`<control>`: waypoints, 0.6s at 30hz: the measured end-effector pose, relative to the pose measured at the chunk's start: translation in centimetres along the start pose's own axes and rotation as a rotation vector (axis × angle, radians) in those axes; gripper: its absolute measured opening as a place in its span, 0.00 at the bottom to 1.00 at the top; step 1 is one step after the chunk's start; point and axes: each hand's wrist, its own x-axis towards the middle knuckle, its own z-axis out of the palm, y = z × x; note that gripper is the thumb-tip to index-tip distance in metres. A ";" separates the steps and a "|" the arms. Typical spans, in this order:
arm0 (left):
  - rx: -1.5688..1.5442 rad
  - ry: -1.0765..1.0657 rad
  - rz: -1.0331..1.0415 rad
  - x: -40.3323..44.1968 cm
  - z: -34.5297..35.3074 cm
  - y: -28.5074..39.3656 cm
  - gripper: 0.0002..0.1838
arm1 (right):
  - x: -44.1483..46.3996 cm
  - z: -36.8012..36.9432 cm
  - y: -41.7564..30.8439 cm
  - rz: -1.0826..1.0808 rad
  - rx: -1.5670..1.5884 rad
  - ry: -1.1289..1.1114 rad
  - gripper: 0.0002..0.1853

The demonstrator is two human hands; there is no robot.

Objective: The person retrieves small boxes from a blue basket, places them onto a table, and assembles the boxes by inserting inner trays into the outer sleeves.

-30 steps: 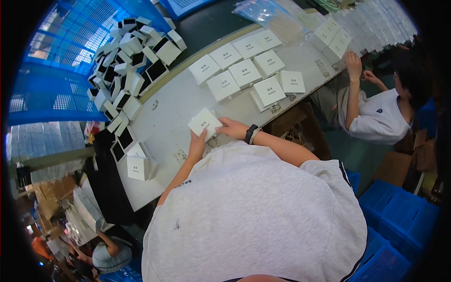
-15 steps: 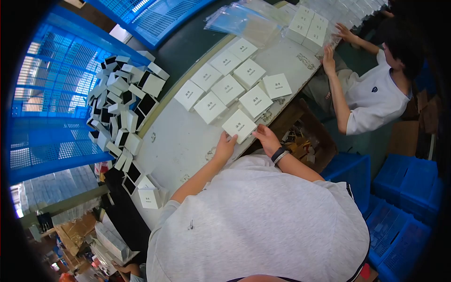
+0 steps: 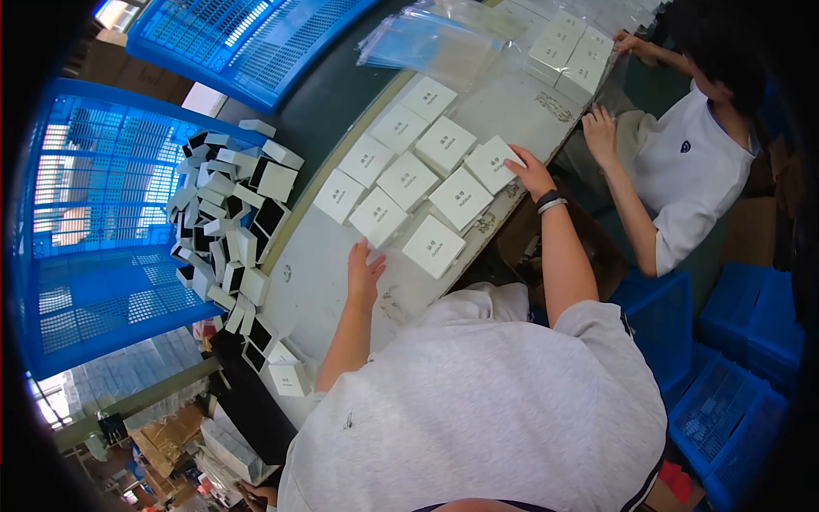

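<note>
Several white boxes with dark print stand in rows on the pale table point(image 3: 311, 290). My right hand point(image 3: 531, 173) has its fingers on the edge of the rightmost box point(image 3: 495, 165), which sits slightly turned. Just below the lower left box point(image 3: 378, 216), my left hand point(image 3: 364, 271) is spread with nothing in it. The box nearest me point(image 3: 433, 247) rests on the table near its front edge, touched by neither hand.
White box parts lie heaped by a blue crate point(image 3: 111, 320) at the left. Another white box point(image 3: 288, 378) stands lower left. Plastic bags point(image 3: 435, 43) lie at the back. At the right a co-worker point(image 3: 691, 162) reaches to grouped boxes point(image 3: 570, 53).
Both hands have let go of the box, which now rests at the front of the rows. My right hand moved up to the rightmost box; my left hand moved left and opened.
</note>
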 end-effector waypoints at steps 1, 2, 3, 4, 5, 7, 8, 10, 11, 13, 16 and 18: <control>0.006 0.008 0.003 0.3 0.6 0.8 0.37 | 0.4 0.6 -1.1 0.054 0.002 -0.096 0.25; 0.084 -0.110 -0.019 0.5 1.6 1.4 0.36 | 0.7 1.2 -2.1 0.107 0.002 -0.193 0.23; 0.161 -0.229 -0.042 0.5 2.5 1.5 0.36 | 0.7 2.1 -2.8 0.115 -0.021 -0.221 0.19; 0.163 -0.226 -0.039 0.6 3.2 1.3 0.36 | 1.0 2.7 -2.6 0.113 -0.017 -0.224 0.19; 0.203 -0.239 -0.016 1.0 4.1 0.7 0.35 | 1.3 3.3 -2.1 0.096 -0.022 -0.155 0.18; 0.241 -0.324 0.050 1.7 5.0 -0.3 0.36 | 1.7 4.2 -0.6 -0.005 -0.030 -0.038 0.19; 0.246 -0.324 0.052 1.8 5.2 -0.7 0.36 | 1.7 4.5 0.2 -0.006 -0.025 -0.037 0.19; 0.329 -0.082 0.042 1.0 5.8 -0.6 0.37 | 1.6 5.0 1.8 -0.186 -0.005 0.471 0.22; 0.283 0.034 0.066 0.0 6.0 0.0 0.40 | 0.9 4.6 2.3 -0.132 0.212 0.588 0.23; 0.218 0.178 0.166 1.2 4.3 -0.2 0.42 | -2.1 4.8 2.2 0.083 0.393 0.705 0.21; 0.057 0.318 0.268 4.1 1.6 2.1 0.43 | -7.4 6.1 1.3 0.385 0.515 0.621 0.19; -0.043 0.328 0.255 5.6 0.6 3.9 0.44 | -10.2 7.0 -0.7 0.603 0.604 0.501 0.20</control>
